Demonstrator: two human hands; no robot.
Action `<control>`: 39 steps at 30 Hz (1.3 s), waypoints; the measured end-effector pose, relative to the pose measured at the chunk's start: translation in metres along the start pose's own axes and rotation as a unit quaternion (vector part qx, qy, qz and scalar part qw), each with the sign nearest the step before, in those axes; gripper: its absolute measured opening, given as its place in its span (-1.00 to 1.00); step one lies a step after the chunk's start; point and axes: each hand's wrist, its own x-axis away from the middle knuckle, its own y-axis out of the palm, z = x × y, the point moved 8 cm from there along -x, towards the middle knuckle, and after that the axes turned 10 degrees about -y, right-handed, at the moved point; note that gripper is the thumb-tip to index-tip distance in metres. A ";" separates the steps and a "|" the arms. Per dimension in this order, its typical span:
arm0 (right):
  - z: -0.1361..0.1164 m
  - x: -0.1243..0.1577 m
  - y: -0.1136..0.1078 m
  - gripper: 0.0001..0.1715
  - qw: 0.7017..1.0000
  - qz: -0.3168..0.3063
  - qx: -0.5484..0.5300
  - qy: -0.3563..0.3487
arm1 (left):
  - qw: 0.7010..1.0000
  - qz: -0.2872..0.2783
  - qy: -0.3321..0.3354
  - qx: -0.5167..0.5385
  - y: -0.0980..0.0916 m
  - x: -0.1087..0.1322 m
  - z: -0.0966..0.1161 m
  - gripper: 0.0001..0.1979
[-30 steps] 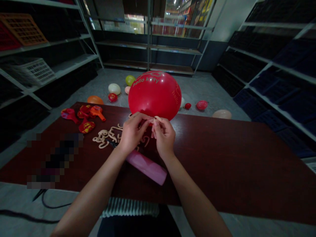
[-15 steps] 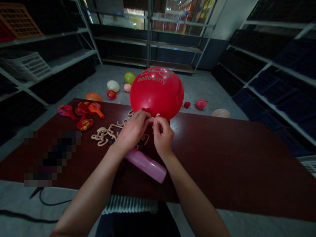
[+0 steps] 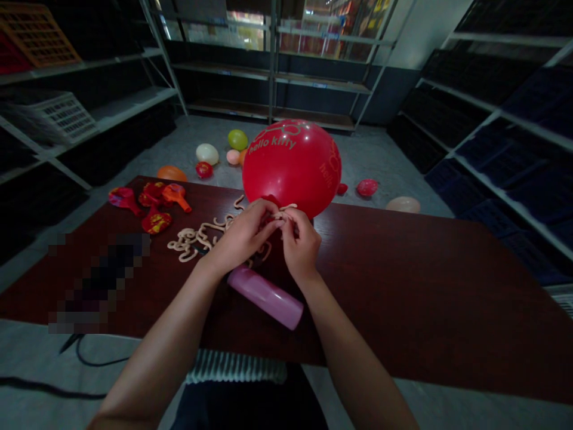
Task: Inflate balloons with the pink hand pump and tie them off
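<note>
A big inflated red balloon (image 3: 290,170) printed "hello kitty" stands just beyond my fingers, its neck hidden behind them. My left hand (image 3: 250,230) is closed in a pinch at the balloon's near end, on a short piece of beige cord (image 3: 289,208). Close against it, my right hand (image 3: 302,245) pinches the same cord between thumb and forefinger. Several loose beige cords (image 3: 188,239) lie tangled beside my left hand. Under my wrists rests a pink cylinder (image 3: 266,298), one end near my left wrist.
Deflated red and orange balloons (image 3: 156,221) lie on the left of the dark wooden table (image 3: 403,298). A blurred-out object (image 3: 102,280) is nearer the front. Beyond the table, inflated balloons (image 3: 207,154) sit on the floor. Metal shelves (image 3: 317,83) stand around.
The red balloon has turned and shifted slightly right, showing more print on its right side. My fingers have shifted on the cord, and more of its end shows above them.
</note>
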 end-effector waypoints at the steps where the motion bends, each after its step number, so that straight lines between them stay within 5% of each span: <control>1: 0.002 0.000 0.001 -0.79 0.999 0.000 -0.021 0.024 | 1.000 0.006 -0.001 0.005 -0.002 0.000 -0.001 -0.93; 5: 0.012 0.004 0.010 -0.77 0.985 -0.012 -0.128 0.118 | 1.000 0.025 0.003 0.017 -0.008 0.001 -0.004 -0.72; 11: 0.013 0.007 0.020 -0.78 0.947 0.017 -0.276 0.165 | 0.998 0.050 0.035 -0.030 -0.015 0.003 0.003 -0.91; 16: 0.007 0.008 0.026 -0.73 0.938 0.005 -0.294 0.186 | 0.985 0.143 0.081 -0.049 -0.022 0.010 0.012 -0.94; 24: 0.005 0.014 0.028 -0.69 0.953 -0.039 -0.231 0.192 | 0.959 0.255 -0.082 0.095 -0.028 0.011 -0.020 -0.80; 31: -0.007 0.009 0.024 -0.74 0.977 -0.082 -0.148 0.134 | 0.894 0.301 -0.173 0.281 -0.025 0.011 -0.048 -0.71; 36: -0.012 0.009 0.030 -0.73 0.976 -0.124 -0.140 0.112 | 0.804 0.249 -0.239 0.484 -0.011 0.008 -0.066 -0.68; 39: -0.009 0.010 0.031 -0.73 0.976 -0.124 -0.136 0.117 | 0.797 0.238 -0.240 0.501 -0.009 0.006 -0.065 -0.67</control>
